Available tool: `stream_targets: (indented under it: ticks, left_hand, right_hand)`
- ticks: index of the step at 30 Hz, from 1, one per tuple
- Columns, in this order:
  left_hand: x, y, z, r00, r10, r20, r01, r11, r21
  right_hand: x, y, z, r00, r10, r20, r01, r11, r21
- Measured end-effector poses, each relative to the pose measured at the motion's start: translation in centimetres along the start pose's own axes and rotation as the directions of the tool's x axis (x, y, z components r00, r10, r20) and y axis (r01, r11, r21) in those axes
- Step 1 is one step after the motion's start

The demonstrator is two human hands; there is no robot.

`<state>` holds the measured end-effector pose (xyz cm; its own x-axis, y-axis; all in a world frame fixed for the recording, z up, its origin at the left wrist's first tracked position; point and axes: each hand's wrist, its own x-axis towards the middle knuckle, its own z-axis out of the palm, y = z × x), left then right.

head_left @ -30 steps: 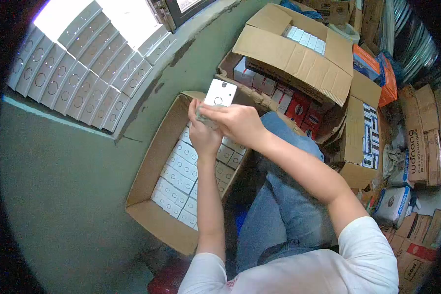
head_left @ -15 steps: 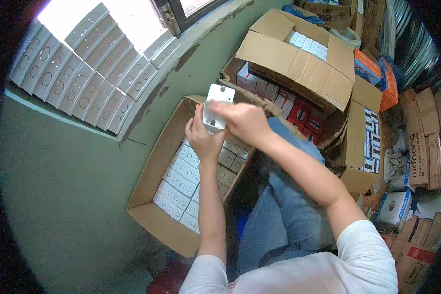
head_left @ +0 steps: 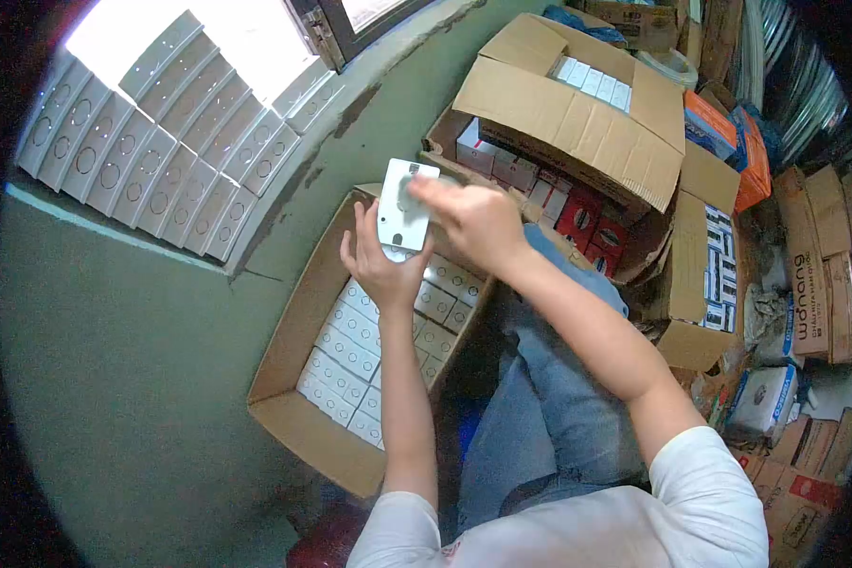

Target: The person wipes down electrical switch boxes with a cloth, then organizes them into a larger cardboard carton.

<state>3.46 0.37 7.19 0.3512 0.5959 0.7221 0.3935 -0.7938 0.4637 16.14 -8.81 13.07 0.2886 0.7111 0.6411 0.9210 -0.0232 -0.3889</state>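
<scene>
My left hand [head_left: 388, 260] grips a white plastic electrical wall box [head_left: 402, 227] by its sides, fingers on the left edge and thumb on the right. The box's flat face is turned up, with dark slots near both ends and a small hole. My right hand [head_left: 478, 222] is over the upper part of that face, fingers curled and fingertips blurred by motion. A grey smear shows under the fingertips; what it is I cannot make out. Below both hands an open carton [head_left: 303, 440] holds rows of similar white boxes [head_left: 350, 355] with round knockouts.
More white boxes [head_left: 123, 161] are stacked on the window sill at left, against the green wall [head_left: 114, 360]. Open cartons [head_left: 568, 118] with packaged goods stand at right. Another carton [head_left: 696, 346] holds small blue-and-white packs. Flattened cardboard [head_left: 824, 275] lies farther right.
The wall box and my left hand have shifted slightly left, and the box's face is turned more toward me. My right hand has moved a little up along the face.
</scene>
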Motion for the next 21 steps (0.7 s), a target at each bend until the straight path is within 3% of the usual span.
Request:
stream_targets:
  ticks: [1, 3, 5, 7, 9, 11, 13, 15, 18, 19, 21]
  left_hand:
    - [-0.1, 0.4, 0.1, 1.000, 0.007, -0.018, -0.007, 1.000, 0.013]
    - [-0.2, 0.6, 0.3, 0.999, -0.008, -0.031, 0.008, 1.000, -0.019]
    - [-0.3, 0.7, 0.2, 0.996, -0.087, -0.021, 0.085, 0.993, -0.081]
    - [-0.5, -0.1, 0.1, 0.990, -0.136, -0.048, 0.127, 0.979, -0.160]
    - [-0.6, -0.1, 0.0, 0.986, -0.166, -0.027, 0.160, 0.976, -0.147]
    - [-0.9, 0.1, 0.5, 0.990, -0.138, -0.038, 0.134, 0.987, -0.087]
    - [-0.8, 1.1, 0.2, 0.998, -0.047, -0.032, 0.046, 0.998, -0.039]
    - [-0.9, 1.8, 0.4, 0.997, -0.074, -0.037, 0.072, 0.996, -0.060]
    - [-1.1, 1.3, 0.5, 0.956, -0.292, 0.038, 0.293, 0.933, -0.211]
    - [-1.1, 1.0, 0.6, 0.932, -0.354, 0.084, 0.354, 0.830, -0.431]
    - [-0.9, 1.1, 0.8, 0.920, -0.390, 0.026, 0.362, 0.826, -0.431]
  right_hand:
    - [0.2, 0.6, -0.2, 0.996, 0.035, -0.080, -0.032, 0.999, 0.032]
    - [-0.5, 0.5, -0.4, 0.999, 0.040, -0.030, -0.039, 0.999, 0.014]
    - [-1.4, -0.4, -0.3, 0.992, -0.001, 0.123, -0.010, 0.996, 0.089]
    - [-2.0, -1.3, -0.2, 0.972, -0.142, 0.190, 0.113, 0.981, 0.156]
    - [-1.5, -1.3, -0.1, 0.981, -0.080, 0.175, 0.061, 0.992, 0.110]
    - [-0.7, -0.4, -0.1, 0.999, 0.034, 0.041, -0.038, 0.996, 0.085]
    - [0.2, 1.0, -0.5, 0.985, 0.117, -0.128, -0.089, 0.974, 0.207]
    - [-0.3, 1.0, -0.5, 0.979, 0.164, -0.124, -0.130, 0.961, 0.245]
    - [-1.7, -0.2, -0.2, 0.987, 0.021, 0.158, -0.060, 0.968, 0.246]
    - [-1.9, -0.8, -0.3, 0.987, -0.041, 0.157, -0.013, 0.945, 0.328]
    - [-1.7, -1.0, -0.1, 0.988, -0.051, 0.144, 0.014, 0.970, 0.244]
